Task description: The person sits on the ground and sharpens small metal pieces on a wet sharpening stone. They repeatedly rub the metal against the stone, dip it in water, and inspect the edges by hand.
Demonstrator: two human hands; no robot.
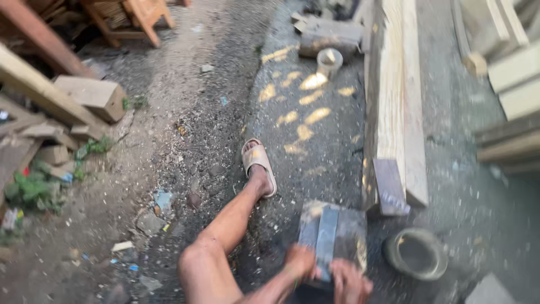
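At nine o'clock lay the scrap heap: pale offcuts, rough-sawn and squared, with green litter among them. Then came the ground, gritty and dark, strewn with chips and dust. At the centre stretched the bare leg, the foot in a beige rubber sandal.

Down at six o'clock was the action. The left hand and the right hand both pressed on a flat grey metal blade, which lay lengthwise on a blocky, mottled sharpening stone. The fingers looked curled down onto the blade's near end, but both hands were smeared with motion blur, so how tightly they closed could not be told.

To do this stroke well, I'd judge, the blade wanted to stay flat at one steady angle, with even pressure from both hands and full use of the stone's length.

At four o'clock sat a round metal bowl, dull and shallow. From one to three o'clock ran long planks, pale, straight-grained, stacked on edge. At twelve stood a small pale cylinder of a cup.
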